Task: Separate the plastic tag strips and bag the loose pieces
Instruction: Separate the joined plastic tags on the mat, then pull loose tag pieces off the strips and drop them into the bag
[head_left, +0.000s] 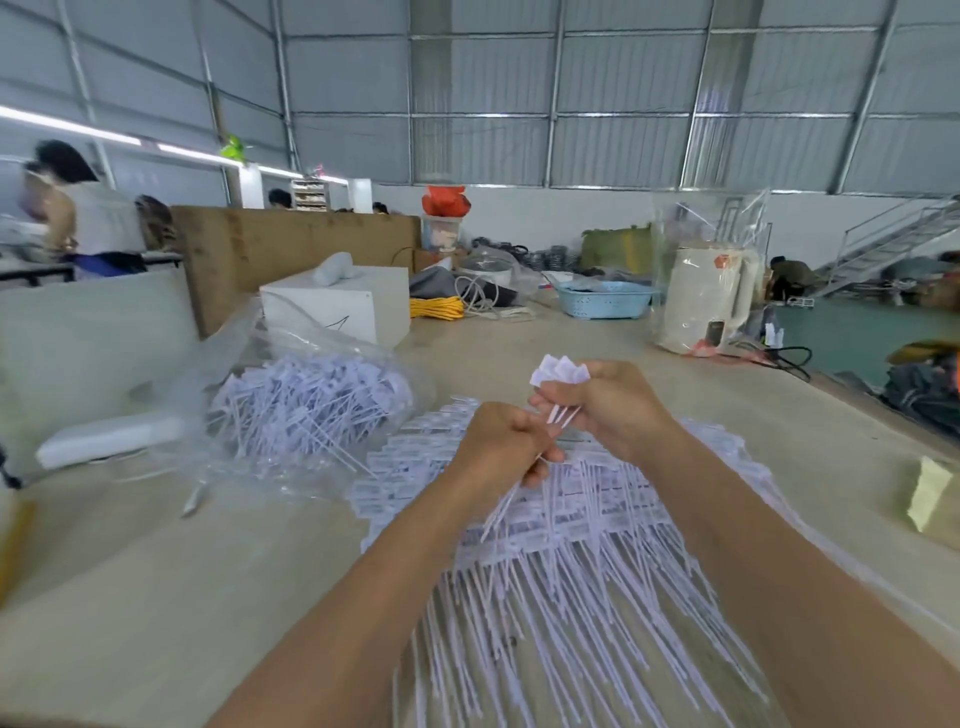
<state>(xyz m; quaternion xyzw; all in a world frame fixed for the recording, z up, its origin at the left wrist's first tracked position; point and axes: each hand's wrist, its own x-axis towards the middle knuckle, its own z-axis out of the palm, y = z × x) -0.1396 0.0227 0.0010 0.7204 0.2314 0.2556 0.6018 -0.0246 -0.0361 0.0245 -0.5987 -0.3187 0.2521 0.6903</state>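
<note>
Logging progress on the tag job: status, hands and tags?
Left hand and right hand both pinching a few tags, held above the strip pile. Clear bag of loose pieces lies left, mouth open. Nothing in the way.

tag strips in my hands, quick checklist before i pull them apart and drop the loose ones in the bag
1. Right hand grips the tags near their flat heads: ok.
2. Left hand holds the thin tails lower down: ok.
3. The held tag strips are clear of the pile of joined strips on the table: ok, they are raised above it.
4. Clear plastic bag of loose pieces lies to the left: ok.
5. Bag mouth open toward the hands: cannot tell.
6. How many tags remain joined in the grip: cannot tell.
</note>
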